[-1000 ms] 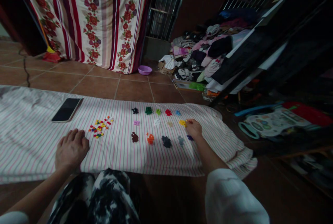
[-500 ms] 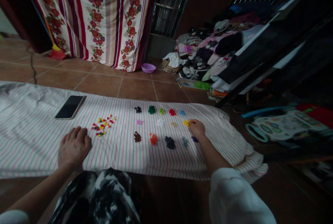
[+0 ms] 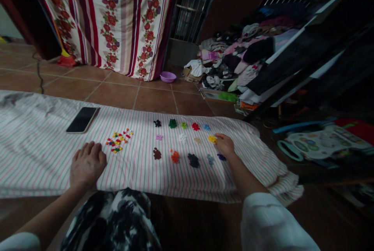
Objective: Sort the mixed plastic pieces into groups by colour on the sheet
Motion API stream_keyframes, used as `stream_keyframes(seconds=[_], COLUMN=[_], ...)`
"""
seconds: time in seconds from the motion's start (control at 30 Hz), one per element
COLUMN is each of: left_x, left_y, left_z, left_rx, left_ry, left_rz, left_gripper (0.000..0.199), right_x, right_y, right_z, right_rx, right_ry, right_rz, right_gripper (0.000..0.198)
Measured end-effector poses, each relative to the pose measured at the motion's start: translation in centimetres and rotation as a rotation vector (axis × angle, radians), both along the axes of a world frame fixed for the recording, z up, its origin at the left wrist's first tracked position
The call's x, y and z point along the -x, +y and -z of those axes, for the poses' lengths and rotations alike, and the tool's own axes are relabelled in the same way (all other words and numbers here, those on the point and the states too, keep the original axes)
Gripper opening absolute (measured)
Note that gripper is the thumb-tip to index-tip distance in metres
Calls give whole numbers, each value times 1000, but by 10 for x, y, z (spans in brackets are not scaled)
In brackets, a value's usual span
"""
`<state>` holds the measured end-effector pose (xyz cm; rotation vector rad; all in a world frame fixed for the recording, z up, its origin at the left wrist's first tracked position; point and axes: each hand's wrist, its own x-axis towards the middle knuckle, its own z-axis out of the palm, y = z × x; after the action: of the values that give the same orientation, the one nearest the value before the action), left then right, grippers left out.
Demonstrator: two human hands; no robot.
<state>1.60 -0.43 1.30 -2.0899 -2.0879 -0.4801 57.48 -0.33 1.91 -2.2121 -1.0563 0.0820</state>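
Observation:
My left hand lies flat, palm down, on the striped cloth with fingers stretched out, holding nothing. Just beyond its fingertips is a loose scatter of small mixed-colour pieces in red, yellow, green, white and orange. My right hand is at the right side of the yellow pile, thumb and forefinger slightly apart; no piece shows between them. Below it lies a dark purple pile, partly beside my wrist. Other single-colour piles include red, white, orange and brown.
A phone lies on the striped cloth left of the pieces. Beyond the cloth are a tiled floor, a purple basin, a floral curtain and a heap of clothes. A colourful toy panel is at right.
The view has shifted slightly, moving everything a little to the right in the picture. My right hand's fingers have loosened at the yellow pile. My left hand stays resting on the cloth.

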Motion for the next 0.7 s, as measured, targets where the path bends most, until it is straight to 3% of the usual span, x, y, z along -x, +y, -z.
stream_keyframes(seconds=[0.17,0.27,0.4,0.57,0.7], left_x=[-1,-1,0,0,0], left_y=[0,1,1,2,2], left_z=[-1,1,5,6,7], left_rx=[8,-13,-47,-53,-62], left_ry=[-33,-74,-67,-77,-128], left_rz=[8,2,2,11,14], left_gripper=[44,44,42,41,40], right_x=[22,55,125,229,300], right_y=[3,12,31,49,62], right_z=[-21,-36,-48,-36,-12], right_rx=[-16,-84,-119,-143,-125], right_ry=[25,-8,-1,78,157], right_rz=[-4,-153,-408,-743,-850], right_gripper=[33,36,33,28,27])
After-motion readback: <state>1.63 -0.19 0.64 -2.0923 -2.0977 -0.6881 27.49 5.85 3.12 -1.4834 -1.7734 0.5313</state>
